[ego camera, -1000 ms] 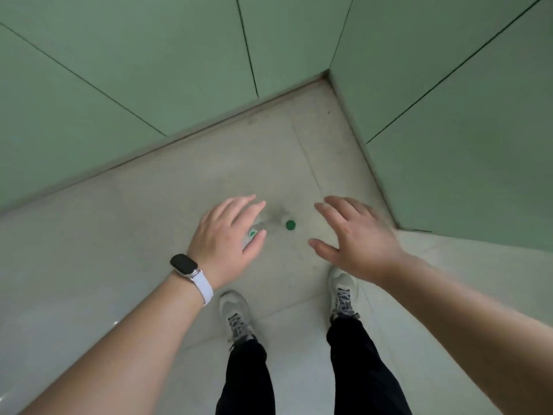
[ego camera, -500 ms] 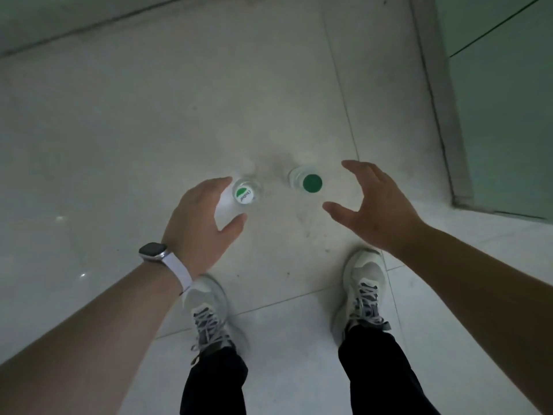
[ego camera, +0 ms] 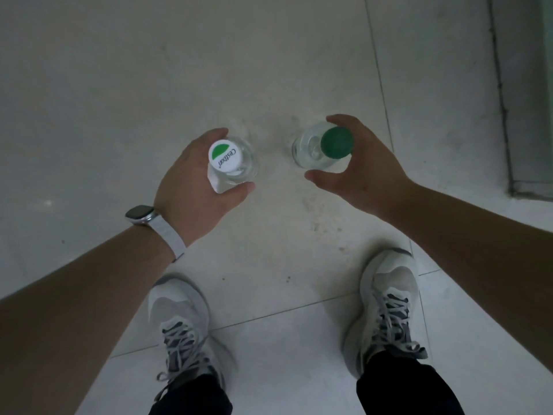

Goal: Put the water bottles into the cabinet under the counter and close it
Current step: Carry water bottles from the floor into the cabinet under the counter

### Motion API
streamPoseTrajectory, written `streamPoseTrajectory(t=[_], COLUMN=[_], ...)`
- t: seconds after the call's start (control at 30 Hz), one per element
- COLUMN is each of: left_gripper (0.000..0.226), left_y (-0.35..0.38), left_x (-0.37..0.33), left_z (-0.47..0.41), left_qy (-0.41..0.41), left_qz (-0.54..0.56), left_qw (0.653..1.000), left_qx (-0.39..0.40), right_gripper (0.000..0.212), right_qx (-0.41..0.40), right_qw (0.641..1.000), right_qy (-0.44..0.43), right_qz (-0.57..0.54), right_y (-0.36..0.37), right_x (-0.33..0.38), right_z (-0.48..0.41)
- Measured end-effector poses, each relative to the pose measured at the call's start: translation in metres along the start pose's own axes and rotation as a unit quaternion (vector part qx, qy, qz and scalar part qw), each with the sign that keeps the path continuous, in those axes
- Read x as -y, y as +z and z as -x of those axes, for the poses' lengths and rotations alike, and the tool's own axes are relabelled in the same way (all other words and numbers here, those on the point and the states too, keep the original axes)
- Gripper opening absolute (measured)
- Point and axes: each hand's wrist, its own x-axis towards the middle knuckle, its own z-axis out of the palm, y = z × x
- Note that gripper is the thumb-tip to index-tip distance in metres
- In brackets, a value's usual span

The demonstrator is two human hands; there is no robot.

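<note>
Two clear plastic water bottles stand upright on the pale tiled floor (ego camera: 119, 85), just ahead of our grey laced sneakers (ego camera: 182, 322), and we look almost straight down on them. Our left hand (ego camera: 194, 187) curls around the clear bottle with the white-and-green printed cap (ego camera: 236, 163), thumb near its front and fingers (ego camera: 215, 134) behind it; our right hand (ego camera: 359, 163) cups the clear bottle with the plain green cap (ego camera: 311, 151) the same way. Both sets of fingers are closing on the bottle shoulders, though we cannot tell whether the grip is fully firm yet. To do this step well, we should settle each grip below the cap, where the body is wider, squeeze only lightly since thin plastic probably dents, and lift both straight up so neither tips. The white smartwatch (ego camera: 143, 215) stays clear of the work. No cabinet door shows from this angle, only a grey-green panel edge (ego camera: 532, 115) at right.
</note>
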Motion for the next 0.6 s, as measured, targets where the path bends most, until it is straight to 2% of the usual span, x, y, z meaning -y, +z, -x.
streamPoseTrajectory(t=[0.17,0.3,0.5,0.6], left_gripper=[0.071,0.072,0.07,0.06], left_y=[0.002,-0.004,-0.035,-0.07], left_x=[-0.004,-0.011,-0.046,-0.079], left_z=[-0.001,0.003,0.027,0.047], left_qy=[-0.001,-0.019,-0.04,-0.054], left_qz=[0.02,0.029,0.062,0.086], left_qw=[1.0,0.999,0.996,0.993], left_qx=[-0.015,-0.012,-0.041,-0.062], right_gripper=[0.07,0.069,0.07,0.069], right_qx=[-0.024,-0.015,-0.006,0.007], right_qw=[0.999,1.0,1.0,1.0], right_qy=[-0.014,-0.003,-0.008,-0.012], right_qz=[-0.024,-0.014,-0.014,-0.014], right_y=[0.009,-0.002,-0.044,-0.08], right_x=[0.003,0.011,0.051,0.085], right_z=[-0.005,-0.005,0.019,0.045])
